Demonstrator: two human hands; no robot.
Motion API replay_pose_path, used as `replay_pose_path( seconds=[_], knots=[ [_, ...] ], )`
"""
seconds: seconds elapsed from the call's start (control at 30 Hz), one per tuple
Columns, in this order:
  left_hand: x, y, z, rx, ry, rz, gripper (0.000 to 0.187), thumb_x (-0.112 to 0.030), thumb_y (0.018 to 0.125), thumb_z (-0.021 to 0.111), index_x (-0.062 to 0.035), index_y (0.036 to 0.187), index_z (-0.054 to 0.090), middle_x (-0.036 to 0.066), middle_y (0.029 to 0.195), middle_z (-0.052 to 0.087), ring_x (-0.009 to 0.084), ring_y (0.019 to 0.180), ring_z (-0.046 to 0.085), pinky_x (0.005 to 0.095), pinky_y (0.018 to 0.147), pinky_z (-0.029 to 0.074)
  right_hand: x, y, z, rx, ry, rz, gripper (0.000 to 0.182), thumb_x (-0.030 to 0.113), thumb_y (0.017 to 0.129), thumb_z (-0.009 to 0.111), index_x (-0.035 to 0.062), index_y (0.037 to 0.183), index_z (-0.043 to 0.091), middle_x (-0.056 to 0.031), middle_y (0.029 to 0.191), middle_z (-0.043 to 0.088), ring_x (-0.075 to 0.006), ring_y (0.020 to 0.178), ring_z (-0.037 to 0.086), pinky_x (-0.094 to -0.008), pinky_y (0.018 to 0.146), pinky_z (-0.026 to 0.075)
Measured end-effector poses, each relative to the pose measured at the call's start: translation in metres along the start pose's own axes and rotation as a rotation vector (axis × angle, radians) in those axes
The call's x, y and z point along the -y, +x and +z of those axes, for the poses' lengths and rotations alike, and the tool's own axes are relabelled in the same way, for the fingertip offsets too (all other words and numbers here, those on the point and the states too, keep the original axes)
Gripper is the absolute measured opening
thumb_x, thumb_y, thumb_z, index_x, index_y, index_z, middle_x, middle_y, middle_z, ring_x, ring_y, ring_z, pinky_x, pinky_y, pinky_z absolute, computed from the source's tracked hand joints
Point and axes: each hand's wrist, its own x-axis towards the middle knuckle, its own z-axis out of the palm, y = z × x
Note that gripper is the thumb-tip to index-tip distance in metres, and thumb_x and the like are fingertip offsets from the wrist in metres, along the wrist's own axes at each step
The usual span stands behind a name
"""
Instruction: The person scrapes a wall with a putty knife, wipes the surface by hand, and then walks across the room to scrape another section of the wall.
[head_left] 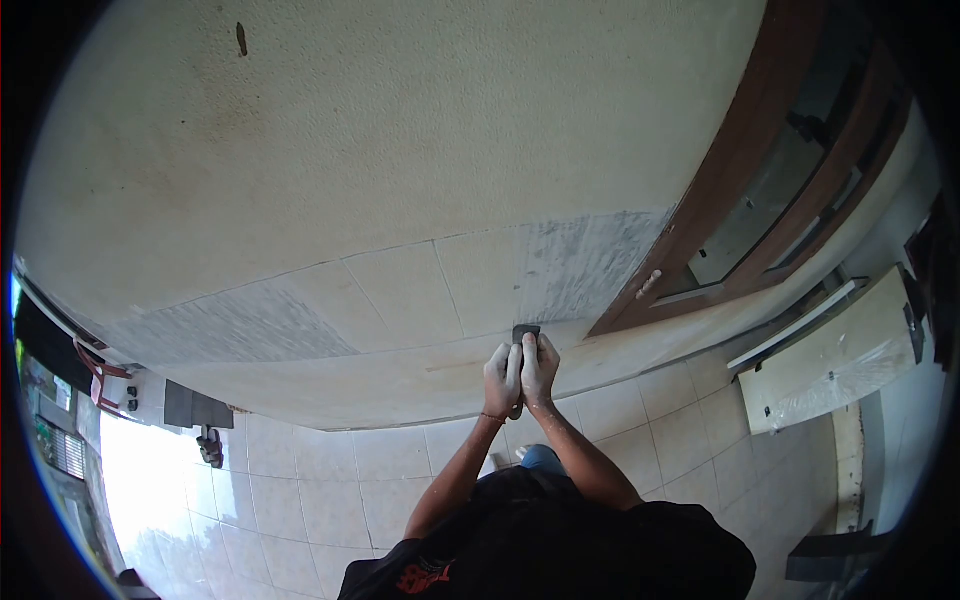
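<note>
Gripping the dark tool [527, 331] from both sides, I have my left hand [502, 374] and right hand [539, 368] pressed together, fingers curled round it, its lower end poking out beneath my palms. Its flat head sits at the pale wall [390, 170], just by the lower left corner of the rough grey patch [580, 265]; whether it touches the surface I can't tell. To my right, that patch runs up to the edge of the brown wooden frame [662, 262], well apart from my knuckles. On my left, bare wall stretches to a second grey patch [245, 322]. Below, the wall's bottom edge meets the tiled floor [310, 460], with open room either side of my forearms.
</note>
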Motion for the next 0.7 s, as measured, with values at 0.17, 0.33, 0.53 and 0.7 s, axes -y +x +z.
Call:
replay_pose_path(
  seconds=[0.17, 0.33, 0.53, 0.7],
  knots=[
    [-0.06, 0.026, 0.0, 0.029, -0.021, 0.023, 0.028, -0.018, 0.098, 0.052, 0.0039, 0.08, 0.048, 0.017, 0.064, 0.045, 0.0134, 0.062, 0.039, 0.0349, 0.055, 0.039, 0.052, 0.017, 0.009, 0.013, 0.03, -0.034, 0.032, 0.018, 0.098, 0.054, 0.0027, 0.071, 0.049, 0.0035, 0.066, 0.047, -0.0061, 0.065, 0.04, -0.026, 0.057, 0.035],
    [0.001, -0.001, 0.0, 0.019, 0.028, -0.044, 0.029, -0.018, 0.098, 0.052, 0.0036, 0.078, 0.049, 0.017, 0.064, 0.044, 0.0141, 0.062, 0.04, 0.0358, 0.055, 0.039, -0.017, -0.005, -0.007, -0.022, -0.027, 0.014, 0.032, 0.016, 0.098, 0.053, 0.0034, 0.069, 0.049, 0.0038, 0.066, 0.046, -0.0054, 0.065, 0.04, -0.0259, 0.056, 0.035],
    [-0.057, 0.019, 0.001, 0.026, 0.013, 0.002, 0.026, -0.016, 0.097, 0.052, 0.004, 0.081, 0.05, 0.019, 0.064, 0.046, 0.0158, 0.059, 0.04, 0.037, 0.054, 0.039, 0.037, 0.013, 0.005, -0.014, 0.01, -0.011, 0.035, 0.018, 0.098, 0.054, 0.0043, 0.067, 0.046, 0.0044, 0.063, 0.043, -0.0051, 0.063, 0.037, -0.0269, 0.054, 0.033],
    [0.004, -0.006, 0.002, 0.003, 0.055, -0.04, 0.026, -0.016, 0.097, 0.051, 0.0039, 0.08, 0.049, 0.019, 0.064, 0.045, 0.0161, 0.059, 0.038, 0.0367, 0.053, 0.039, -0.017, -0.007, -0.011, 0.007, -0.095, 0.023, 0.034, 0.018, 0.098, 0.053, 0.0036, 0.068, 0.047, 0.0044, 0.063, 0.044, -0.0053, 0.063, 0.038, -0.0268, 0.054, 0.034]
  ],
)
